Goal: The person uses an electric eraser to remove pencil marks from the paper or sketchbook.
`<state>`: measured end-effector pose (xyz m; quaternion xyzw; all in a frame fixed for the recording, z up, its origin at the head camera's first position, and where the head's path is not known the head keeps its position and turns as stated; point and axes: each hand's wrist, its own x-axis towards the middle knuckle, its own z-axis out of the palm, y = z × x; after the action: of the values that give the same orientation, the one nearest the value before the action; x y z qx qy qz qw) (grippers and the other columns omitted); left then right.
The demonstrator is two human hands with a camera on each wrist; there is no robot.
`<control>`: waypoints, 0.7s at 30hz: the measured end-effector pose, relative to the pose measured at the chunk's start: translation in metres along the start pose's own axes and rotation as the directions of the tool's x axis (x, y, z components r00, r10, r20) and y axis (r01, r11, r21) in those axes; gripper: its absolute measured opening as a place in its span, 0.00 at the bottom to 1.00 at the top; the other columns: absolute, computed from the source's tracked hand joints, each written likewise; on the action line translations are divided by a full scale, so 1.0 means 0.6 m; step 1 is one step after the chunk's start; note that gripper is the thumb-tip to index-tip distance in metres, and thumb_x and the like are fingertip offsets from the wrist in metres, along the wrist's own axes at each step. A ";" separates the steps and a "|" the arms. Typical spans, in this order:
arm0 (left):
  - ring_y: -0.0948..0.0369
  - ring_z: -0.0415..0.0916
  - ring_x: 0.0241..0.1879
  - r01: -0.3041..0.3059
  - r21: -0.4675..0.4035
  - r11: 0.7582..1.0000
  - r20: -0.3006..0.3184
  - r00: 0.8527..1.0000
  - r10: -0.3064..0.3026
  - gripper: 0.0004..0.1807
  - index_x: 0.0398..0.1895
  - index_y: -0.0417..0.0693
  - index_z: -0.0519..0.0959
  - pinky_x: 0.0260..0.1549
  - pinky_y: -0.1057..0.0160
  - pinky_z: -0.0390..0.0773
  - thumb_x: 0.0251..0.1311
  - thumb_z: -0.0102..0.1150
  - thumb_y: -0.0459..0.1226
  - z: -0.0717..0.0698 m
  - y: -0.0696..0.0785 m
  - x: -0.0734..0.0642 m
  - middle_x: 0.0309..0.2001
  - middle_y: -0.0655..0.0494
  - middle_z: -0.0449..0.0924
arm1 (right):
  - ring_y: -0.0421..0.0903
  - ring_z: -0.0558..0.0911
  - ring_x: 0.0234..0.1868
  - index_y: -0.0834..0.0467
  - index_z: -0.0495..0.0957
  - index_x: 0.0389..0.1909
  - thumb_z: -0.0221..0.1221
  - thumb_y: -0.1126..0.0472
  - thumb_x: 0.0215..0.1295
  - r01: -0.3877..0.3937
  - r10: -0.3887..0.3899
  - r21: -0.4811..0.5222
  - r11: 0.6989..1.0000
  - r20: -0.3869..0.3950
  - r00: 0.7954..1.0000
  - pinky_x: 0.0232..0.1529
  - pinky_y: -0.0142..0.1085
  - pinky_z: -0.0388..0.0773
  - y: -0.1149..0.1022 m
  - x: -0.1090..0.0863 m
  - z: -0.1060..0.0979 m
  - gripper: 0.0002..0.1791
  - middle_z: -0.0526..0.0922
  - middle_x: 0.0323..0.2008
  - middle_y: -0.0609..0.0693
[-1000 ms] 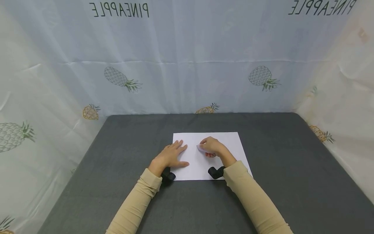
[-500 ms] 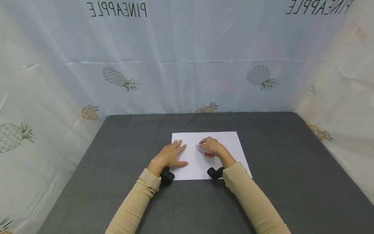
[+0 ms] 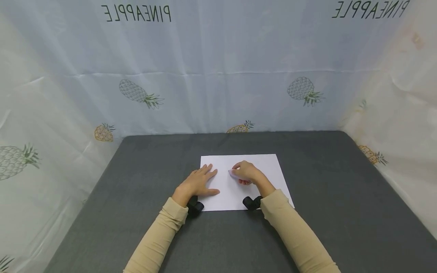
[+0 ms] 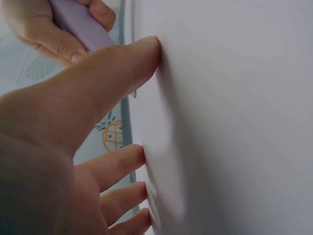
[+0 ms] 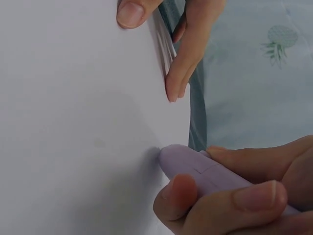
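Observation:
A white sheet of paper lies on the dark grey table. My left hand rests spread on its left part, with the thumb and fingertips touching the paper. My right hand grips a thick lavender pen-shaped tool between thumb and fingers. A seam runs around the tool's barrel, and its rounded nose is low over the sheet, at its own shadow in the right wrist view. In the left wrist view, a small pale tip shows just below my left thumb; part of the tool is hidden behind that thumb.
The dark grey table surrounds the sheet. A pale curtain printed with pineapples hangs along the back and both sides. Black wrist devices sit beneath both wrists, over the paper's near edge.
Both hands keep nearly the same place on the paper, with the tool still in my right hand. The head view has shifted slightly.

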<state>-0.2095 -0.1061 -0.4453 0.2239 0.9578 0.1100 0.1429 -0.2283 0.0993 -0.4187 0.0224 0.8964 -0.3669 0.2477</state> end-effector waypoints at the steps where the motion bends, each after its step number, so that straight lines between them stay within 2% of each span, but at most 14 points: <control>1: 0.47 0.44 0.78 0.001 -0.001 1.000 0.002 1.000 -0.001 0.44 0.74 0.52 0.59 0.74 0.42 0.53 0.58 0.59 0.58 0.000 0.000 0.000 0.78 0.47 0.48 | 0.40 0.67 0.14 0.57 0.75 0.59 0.54 0.55 0.70 -0.005 0.005 -0.005 1.000 0.002 1.000 0.16 0.27 0.65 0.001 -0.001 -0.001 0.20 0.70 0.14 0.49; 5: 0.47 0.44 0.78 0.005 -0.002 1.000 0.004 1.000 -0.005 0.44 0.74 0.53 0.59 0.74 0.43 0.53 0.58 0.59 0.58 0.001 0.000 0.002 0.78 0.47 0.48 | 0.40 0.67 0.14 0.57 0.75 0.60 0.54 0.56 0.70 -0.011 0.011 -0.033 0.999 0.006 1.000 0.16 0.28 0.65 0.000 -0.002 -0.004 0.20 0.70 0.14 0.49; 10: 0.47 0.44 0.78 0.004 -0.006 1.000 0.008 1.000 -0.003 0.44 0.74 0.52 0.58 0.74 0.43 0.53 0.58 0.59 0.58 0.003 0.000 0.002 0.78 0.47 0.48 | 0.40 0.67 0.14 0.58 0.75 0.59 0.53 0.56 0.70 0.019 -0.018 -0.038 0.999 0.014 1.000 0.16 0.27 0.66 -0.002 0.002 -0.004 0.20 0.70 0.15 0.49; 16: 0.48 0.44 0.78 0.002 0.001 1.000 0.011 1.000 -0.002 0.44 0.74 0.52 0.58 0.74 0.43 0.52 0.58 0.59 0.58 0.004 0.000 0.002 0.78 0.48 0.48 | 0.40 0.67 0.15 0.57 0.75 0.60 0.53 0.56 0.70 -0.006 0.008 -0.066 0.998 0.025 1.000 0.16 0.27 0.66 -0.001 0.000 -0.008 0.20 0.70 0.15 0.49; 21: 0.47 0.44 0.78 0.000 0.003 1.000 0.003 1.000 0.000 0.44 0.74 0.52 0.58 0.74 0.43 0.53 0.58 0.59 0.58 0.001 -0.001 0.002 0.78 0.47 0.48 | 0.40 0.68 0.15 0.57 0.75 0.60 0.53 0.56 0.71 0.027 -0.025 -0.072 0.997 0.033 0.999 0.16 0.27 0.66 -0.005 0.004 -0.007 0.20 0.70 0.14 0.49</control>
<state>-0.2105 -0.1061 -0.4466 0.2241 0.9578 0.1083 0.1440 -0.2325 0.0997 -0.4154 -0.0040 0.9051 -0.3378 0.2581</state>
